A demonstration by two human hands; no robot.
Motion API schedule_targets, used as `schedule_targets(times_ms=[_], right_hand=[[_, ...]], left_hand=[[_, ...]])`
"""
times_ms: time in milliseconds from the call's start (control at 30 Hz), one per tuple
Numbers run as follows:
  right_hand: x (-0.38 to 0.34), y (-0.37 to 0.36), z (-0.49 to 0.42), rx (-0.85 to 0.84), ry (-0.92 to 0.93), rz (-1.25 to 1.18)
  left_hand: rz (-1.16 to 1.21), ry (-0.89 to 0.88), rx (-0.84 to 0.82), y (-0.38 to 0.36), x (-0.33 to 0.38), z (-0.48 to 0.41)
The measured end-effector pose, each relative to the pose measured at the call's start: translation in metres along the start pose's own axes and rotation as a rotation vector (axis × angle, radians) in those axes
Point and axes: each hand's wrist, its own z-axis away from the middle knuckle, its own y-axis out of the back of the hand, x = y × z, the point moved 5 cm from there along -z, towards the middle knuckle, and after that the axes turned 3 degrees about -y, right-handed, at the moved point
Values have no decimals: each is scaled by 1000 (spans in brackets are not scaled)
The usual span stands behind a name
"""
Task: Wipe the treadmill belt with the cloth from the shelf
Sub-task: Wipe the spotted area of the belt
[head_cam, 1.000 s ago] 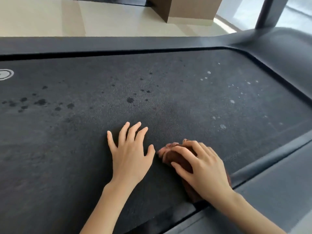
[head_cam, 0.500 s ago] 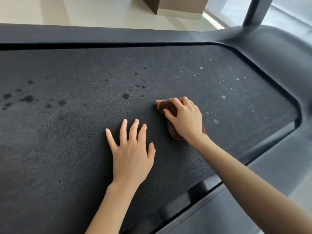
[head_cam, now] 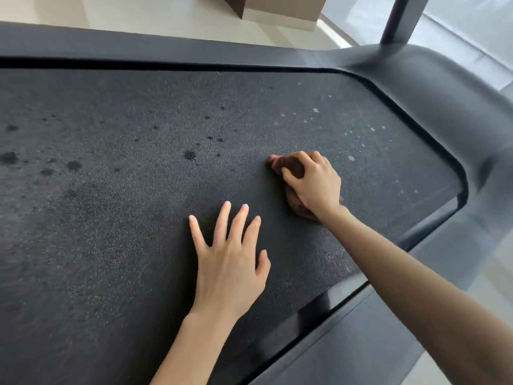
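On treadmill belt [head_cam: 138,218]: right hand [head_cam: 313,184] clenched around brown cloth [head_cam: 291,166] for scrubbing; left hand [head_cam: 230,262] splayed flat, empty, bracing.

Over the last second the right hand [head_cam: 313,184] slides the bunched brown cloth [head_cam: 288,166] away from the near edge of the treadmill belt [head_cam: 111,218], out toward the middle, and the arm now stretches long across it. Most of that travel falls in the first half second. The cloth now sits closer to the pale specks [head_cam: 351,158].
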Motion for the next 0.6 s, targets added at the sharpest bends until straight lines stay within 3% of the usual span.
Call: schedule_targets(times_ms=[200, 433, 600], right_hand=[[-3, 6, 22, -11, -34, 37], [6, 38, 132, 60, 205, -30], [31, 26, 81, 64, -31, -92]], left_hand=[[-13, -16, -28, -4, 0, 0], [-25, -29, 15, -6, -1, 1], [-61, -38, 9, -7, -1, 2]])
